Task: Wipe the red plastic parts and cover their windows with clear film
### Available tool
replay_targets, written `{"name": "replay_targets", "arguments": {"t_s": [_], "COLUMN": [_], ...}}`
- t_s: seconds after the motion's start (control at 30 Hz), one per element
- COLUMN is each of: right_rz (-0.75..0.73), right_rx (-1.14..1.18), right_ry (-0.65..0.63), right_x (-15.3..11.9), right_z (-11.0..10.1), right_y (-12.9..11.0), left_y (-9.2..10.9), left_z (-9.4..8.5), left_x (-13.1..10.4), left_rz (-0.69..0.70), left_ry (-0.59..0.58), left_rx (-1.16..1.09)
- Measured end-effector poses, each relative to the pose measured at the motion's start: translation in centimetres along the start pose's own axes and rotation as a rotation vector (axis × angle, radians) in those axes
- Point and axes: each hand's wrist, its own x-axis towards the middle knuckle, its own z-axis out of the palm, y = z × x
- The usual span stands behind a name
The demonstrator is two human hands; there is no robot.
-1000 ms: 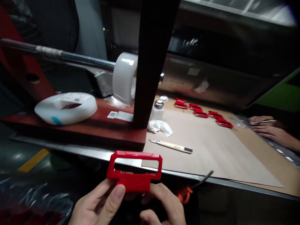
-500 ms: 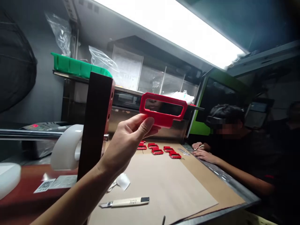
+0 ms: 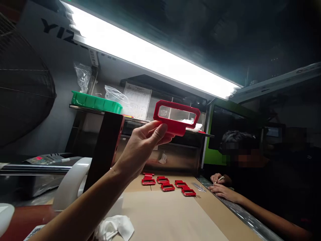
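Note:
My left hand (image 3: 144, 144) is raised in front of the shelf, pinching a red plastic frame (image 3: 175, 128) by its lower left tab between thumb and fingers. The frame has a long window with cut corners, and the shelf shows through it. Beyond and below, several similar red frames (image 3: 167, 187) lie in loose rows on the brown board. A crumpled white cloth (image 3: 116, 227) lies beneath my forearm. My right hand is out of view.
A dark upright bar (image 3: 104, 147) and a white roller (image 3: 71, 184) stand at left. A green tray (image 3: 96, 102) sits on the shelf under a bright lamp (image 3: 150, 50). At right, a co-worker's hands (image 3: 222, 187) rest by the table edge, one holding a thin tool.
The view has tilted up, so the table sits lower and the knife has left the picture. My left hand keeps its grip; the window's facial reflection has given way to the shelf behind.

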Motion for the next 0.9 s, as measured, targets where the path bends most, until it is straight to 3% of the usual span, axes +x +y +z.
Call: {"name": "replay_targets", "arguments": {"t_s": [0.13,0.4,0.5,0.67,0.73,0.8,0.9], "right_rz": [-0.003,-0.038,-0.023,0.001,0.004,0.006,0.01], "right_rx": [0.068,0.124,0.156,0.215,0.225,0.231,0.244], "right_ry": [-0.065,-0.191,-0.184,-0.171,-0.158,-0.143,-0.124], "right_x": [0.1,-0.5,-1.4,-2.9,-3.3,-3.6,-3.9], "right_z": [-0.2,-2.9,-1.3,3.4,4.0,3.1,-0.4], "right_y": [0.5,3.4,3.6,3.6,4.0,4.8,6.5], "left_y": [0.7,1.6,1.9,2.1,2.2,2.4,2.5], "left_z": [-0.3,-0.3,-0.3,-0.4,-0.4,-0.4,-0.4], "left_x": [0.0,0.2,0.0,-0.4,-0.4,-0.4,-0.5], "left_rz": [0.059,0.115,0.108,0.091,0.087,0.093,0.098], "left_ry": [-0.032,-0.03,-0.006,0.047,0.053,0.051,0.05], "left_rx": [0.045,0.103,0.104,0.095,0.096,0.105,0.113]}}
